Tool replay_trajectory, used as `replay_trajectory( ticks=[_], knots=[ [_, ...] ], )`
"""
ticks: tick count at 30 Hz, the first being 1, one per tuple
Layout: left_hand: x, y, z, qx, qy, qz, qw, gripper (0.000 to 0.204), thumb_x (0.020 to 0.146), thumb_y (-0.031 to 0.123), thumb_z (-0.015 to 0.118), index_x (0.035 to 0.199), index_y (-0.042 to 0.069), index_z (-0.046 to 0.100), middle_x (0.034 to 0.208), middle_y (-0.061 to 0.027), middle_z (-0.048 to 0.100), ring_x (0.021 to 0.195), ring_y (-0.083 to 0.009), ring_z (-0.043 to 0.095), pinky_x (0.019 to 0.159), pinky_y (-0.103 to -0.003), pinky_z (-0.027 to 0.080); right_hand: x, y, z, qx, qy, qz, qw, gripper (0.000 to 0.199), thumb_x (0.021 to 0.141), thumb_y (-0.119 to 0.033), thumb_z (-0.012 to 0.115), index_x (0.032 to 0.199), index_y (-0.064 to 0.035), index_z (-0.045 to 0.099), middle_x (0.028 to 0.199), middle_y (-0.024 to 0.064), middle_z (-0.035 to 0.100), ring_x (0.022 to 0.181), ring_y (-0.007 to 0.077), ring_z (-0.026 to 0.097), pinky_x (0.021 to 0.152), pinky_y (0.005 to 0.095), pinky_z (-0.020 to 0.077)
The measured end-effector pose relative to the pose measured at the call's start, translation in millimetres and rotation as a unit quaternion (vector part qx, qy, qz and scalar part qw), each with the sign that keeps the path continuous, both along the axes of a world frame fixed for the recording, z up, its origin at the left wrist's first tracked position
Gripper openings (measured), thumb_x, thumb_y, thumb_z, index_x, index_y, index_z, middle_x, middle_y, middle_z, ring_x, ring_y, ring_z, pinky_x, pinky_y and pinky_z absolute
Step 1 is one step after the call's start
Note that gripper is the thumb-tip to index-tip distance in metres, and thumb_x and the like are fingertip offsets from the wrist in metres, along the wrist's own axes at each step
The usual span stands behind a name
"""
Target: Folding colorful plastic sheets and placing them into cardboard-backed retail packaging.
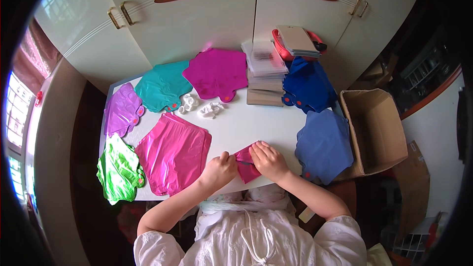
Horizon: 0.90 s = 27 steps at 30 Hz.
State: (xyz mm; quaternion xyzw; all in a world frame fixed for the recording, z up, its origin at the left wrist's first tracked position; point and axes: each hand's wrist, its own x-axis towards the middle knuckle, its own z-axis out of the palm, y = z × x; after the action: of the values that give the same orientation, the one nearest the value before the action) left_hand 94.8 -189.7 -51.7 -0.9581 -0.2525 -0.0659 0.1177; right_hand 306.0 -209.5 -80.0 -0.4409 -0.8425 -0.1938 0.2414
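Note:
Close to the table's front edge, a small folded piece of pink foil (248, 171) lies between my hands; it looks like an uninflated foil balloon. My left hand (220, 169) is closed in a fist on its left side. Fingers of my right hand (267, 159) are together and bent over its right side, with the thumb hidden. A larger stack of flat pink foil balloons (172, 155) lies left of my left hand. To the right of my right hand is a greyish-blue stack (324, 145) of similar foil.
Green (119, 167), purple (123, 110), teal (164, 87), magenta (217, 74) and dark blue foil stacks (308, 86) ring the white table (246, 125). White bundles (211, 110), stacked clear packets (266, 76) and an open cardboard box (377, 128) are there too. Cabinets (197, 24) stand behind.

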Motion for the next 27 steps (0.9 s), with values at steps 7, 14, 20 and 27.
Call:
replay_trajectory(
  ticks=[7, 14, 20, 27],
  knots=[
    [-3, -4, 4, -0.024, -0.033, 0.025, 0.999, 0.014, 0.072, 0.011, 0.060, 0.084, 0.003, 0.063, 0.081, -0.0025, 0.055, 0.079, -0.0169, 0.052, 0.065, -0.028, 0.046, 4, 0, 1, -0.020, -0.041, 0.007, 0.999, 0.019, 0.079, -0.008, 0.060, 0.093, 0.0025, 0.067, 0.096, 0.0148, 0.068, 0.092, 0.0247, 0.067, 0.085, 0.0330, 0.0534],
    [10, -4, 28, -0.116, -0.101, 0.057, 0.987, 0.054, 0.082, 0.038, 0.060, 0.117, -0.002, 0.057, 0.120, -0.0138, 0.059, 0.118, -0.0263, 0.050, 0.099, -0.046, 0.036, 4, -5, 1, -0.069, -0.036, -0.008, 0.997, 0.024, 0.080, -0.009, 0.056, 0.099, 0.0034, 0.065, 0.104, 0.0156, 0.066, 0.098, 0.0259, 0.065, 0.090, 0.0329, 0.0517],
    [4, -16, 3, -0.165, -0.106, 0.033, 0.980, 0.089, 0.087, 0.061, 0.048, 0.138, -0.010, 0.031, 0.132, -0.0229, 0.050, 0.132, -0.0316, 0.040, 0.112, -0.049, 0.023, 5, -8, 1, -0.091, -0.034, -0.014, 0.995, 0.025, 0.080, -0.011, 0.056, 0.101, 0.0009, 0.065, 0.110, 0.0117, 0.063, 0.105, 0.0238, 0.061, 0.094, 0.0334, 0.0483],
    [7, 27, 38, -0.240, -0.077, 0.081, 0.964, 0.038, 0.085, 0.033, 0.064, 0.111, 0.005, 0.064, 0.097, -0.0122, 0.069, 0.097, -0.0261, 0.065, 0.100, -0.046, 0.039, 6, -9, 6, -0.087, -0.021, -0.012, 0.996, 0.027, 0.079, -0.011, 0.055, 0.102, 0.0003, 0.065, 0.115, 0.0103, 0.061, 0.111, 0.0226, 0.057, 0.095, 0.0333, 0.0468]
  ],
)
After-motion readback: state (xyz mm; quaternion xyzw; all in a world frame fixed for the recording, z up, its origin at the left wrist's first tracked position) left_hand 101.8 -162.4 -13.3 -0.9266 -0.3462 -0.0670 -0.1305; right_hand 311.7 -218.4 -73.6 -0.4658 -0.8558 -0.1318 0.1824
